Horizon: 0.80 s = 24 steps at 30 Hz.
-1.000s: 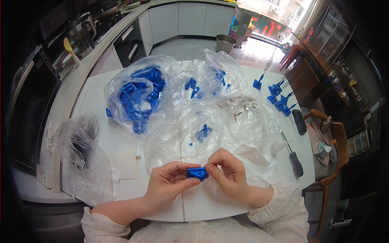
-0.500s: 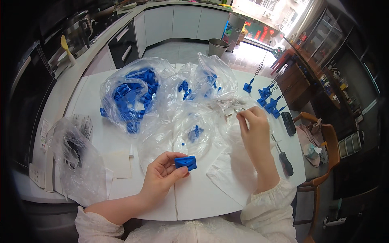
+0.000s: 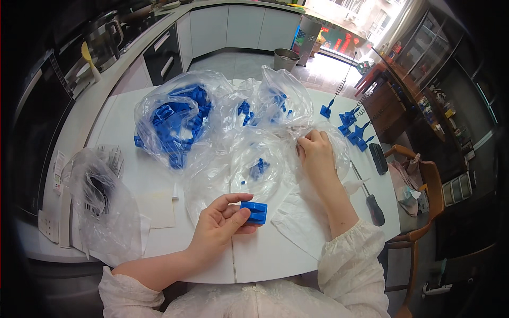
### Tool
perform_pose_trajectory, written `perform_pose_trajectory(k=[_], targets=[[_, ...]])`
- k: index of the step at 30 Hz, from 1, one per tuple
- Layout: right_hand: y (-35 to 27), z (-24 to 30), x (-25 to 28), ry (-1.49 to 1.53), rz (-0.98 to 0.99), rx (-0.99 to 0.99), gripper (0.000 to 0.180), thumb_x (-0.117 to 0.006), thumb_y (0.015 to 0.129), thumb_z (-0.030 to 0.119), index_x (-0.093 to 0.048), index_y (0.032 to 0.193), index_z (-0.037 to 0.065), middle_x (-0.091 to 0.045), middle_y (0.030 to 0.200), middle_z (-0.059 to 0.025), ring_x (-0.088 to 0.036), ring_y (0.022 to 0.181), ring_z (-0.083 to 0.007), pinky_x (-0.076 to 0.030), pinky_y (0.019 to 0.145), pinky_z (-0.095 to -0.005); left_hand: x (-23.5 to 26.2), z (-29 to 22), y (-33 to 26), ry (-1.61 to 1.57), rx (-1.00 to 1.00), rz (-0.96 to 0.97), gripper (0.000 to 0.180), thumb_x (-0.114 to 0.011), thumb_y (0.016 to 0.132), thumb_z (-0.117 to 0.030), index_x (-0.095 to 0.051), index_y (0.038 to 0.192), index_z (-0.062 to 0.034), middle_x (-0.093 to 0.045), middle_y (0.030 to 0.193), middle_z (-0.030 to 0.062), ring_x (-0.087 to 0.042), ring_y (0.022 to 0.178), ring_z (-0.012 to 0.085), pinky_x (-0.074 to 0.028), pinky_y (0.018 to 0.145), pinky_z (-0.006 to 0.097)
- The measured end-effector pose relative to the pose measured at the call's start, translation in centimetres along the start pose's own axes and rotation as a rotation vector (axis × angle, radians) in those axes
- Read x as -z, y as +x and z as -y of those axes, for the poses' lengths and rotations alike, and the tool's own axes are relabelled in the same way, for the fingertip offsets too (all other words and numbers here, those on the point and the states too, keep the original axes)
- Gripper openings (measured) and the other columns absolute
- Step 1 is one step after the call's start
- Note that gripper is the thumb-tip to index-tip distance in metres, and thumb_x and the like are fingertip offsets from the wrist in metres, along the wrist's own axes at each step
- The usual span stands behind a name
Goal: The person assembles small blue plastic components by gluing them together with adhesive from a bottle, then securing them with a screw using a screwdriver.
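White kitchen cabinets (image 3: 244, 26), grey floor (image 3: 238, 63), bright sunlit window (image 3: 366, 16)

Bright daylight enters from a window at the upper right, where the view beyond is overexposed, and it lights the white table (image 3: 127, 122) evenly with only soft, faint shadows under the left hand (image 3: 220, 225) and right hand (image 3: 317, 153). The clear plastic bags (image 3: 265, 143) catch pale glare along their creases, while the kitchen counter at the upper left sits noticeably dimmer. Fisheye distortion bends the table edges and cabinets toward the rim, the corners fall into black vignette, and the centre is sharp while detail softens near the edges.
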State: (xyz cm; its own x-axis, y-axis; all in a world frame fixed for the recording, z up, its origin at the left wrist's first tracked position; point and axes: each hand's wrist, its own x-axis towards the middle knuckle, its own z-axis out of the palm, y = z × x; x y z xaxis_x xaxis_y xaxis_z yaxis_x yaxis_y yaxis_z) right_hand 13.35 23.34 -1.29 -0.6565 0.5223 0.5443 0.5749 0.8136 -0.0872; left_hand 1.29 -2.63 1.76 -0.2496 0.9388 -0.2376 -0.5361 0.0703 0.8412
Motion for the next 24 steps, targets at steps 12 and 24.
perform_pose_trajectory(k=[12,24], targets=[[0.7,1.1,2.7,0.128,-0.134,0.009,0.008,-0.063,0.080,0.003,-0.059,0.087,0.000,-0.060,0.083,-0.0115,-0.059,0.080,-0.0277,-0.047,0.071,-0.0367,-0.1,-0.2,0.2,0.016,0.092,0.074,0.037,-0.057,0.094,-0.008,-0.046,0.127,0.0002,-0.063,0.109,0.0126,-0.063,0.100,0.0156,-0.052,0.087,0.025],[1.2,1.8,5.8,1.854,0.024,-0.909,0.018,-0.043,0.095,0.011,-0.054,0.100,-0.002,-0.061,0.102,-0.0150,-0.059,0.098,-0.0233,-0.048,0.084,-0.0276,0.0,0.0,-0.1,0.037,0.094,0.111,0.040,-0.062,0.090,-0.006,-0.045,0.126,0.0012,-0.062,0.110,0.0125,-0.063,0.100,0.0148,-0.052,0.087,0.024]])
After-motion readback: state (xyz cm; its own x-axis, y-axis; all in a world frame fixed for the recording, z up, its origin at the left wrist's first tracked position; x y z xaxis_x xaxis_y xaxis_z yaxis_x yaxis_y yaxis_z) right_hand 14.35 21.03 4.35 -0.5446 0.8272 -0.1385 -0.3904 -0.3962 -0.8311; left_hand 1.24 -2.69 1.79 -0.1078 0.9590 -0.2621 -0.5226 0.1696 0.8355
